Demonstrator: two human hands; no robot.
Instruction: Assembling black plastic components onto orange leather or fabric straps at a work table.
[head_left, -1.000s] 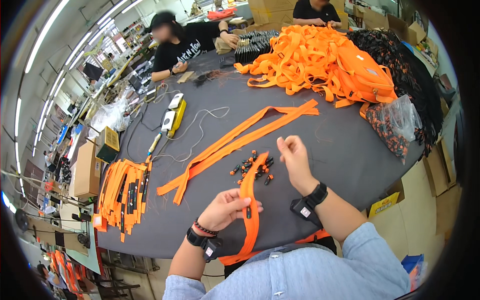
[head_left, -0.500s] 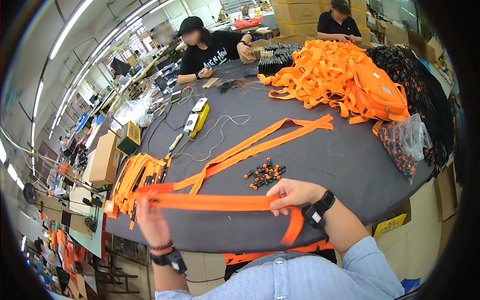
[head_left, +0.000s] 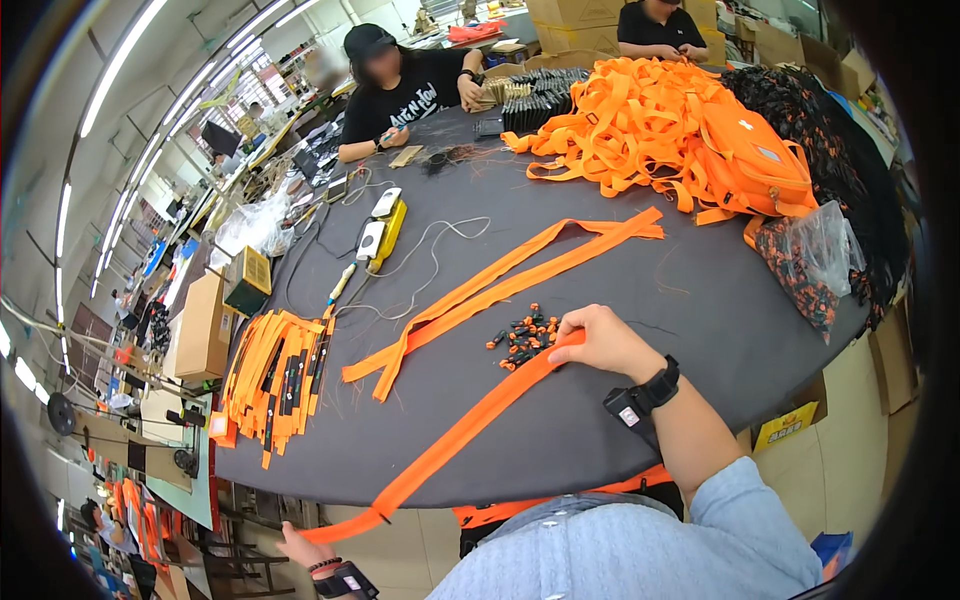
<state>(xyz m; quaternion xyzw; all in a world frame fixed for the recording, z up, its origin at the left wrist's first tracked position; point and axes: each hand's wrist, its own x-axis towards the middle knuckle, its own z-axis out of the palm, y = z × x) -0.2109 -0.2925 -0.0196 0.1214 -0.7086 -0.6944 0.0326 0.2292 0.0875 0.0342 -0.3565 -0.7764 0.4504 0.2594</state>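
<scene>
A long orange zipper strip (head_left: 455, 437) is stretched slantwise between my hands, over the table's front edge. My right hand (head_left: 607, 340) pinches its upper end, with thumb and fingers closed. At the lower left, beyond the table edge, my left hand (head_left: 303, 548) grips the other end. A small dark piece sits on the strip nearer the left hand. Just beside my right fingers lies a pile of small black-and-orange zipper pulls (head_left: 525, 338). Farther in, more orange zipper strips (head_left: 530, 275) lie crossed on the dark table (head_left: 590, 430).
Short orange and black strips (head_left: 275, 375) lie at the table's left. Behind them are a yellow-and-white power strip (head_left: 382, 232) and loose cables. An orange webbing heap (head_left: 630, 130), an orange bag (head_left: 750, 150) and a plastic bag (head_left: 810, 265) fill the far right. Two people work across the table.
My left hand has dropped down and left past the table edge. My right hand has risen slightly, so the strip now slants. Its loose end below the right hand no longer shows.
</scene>
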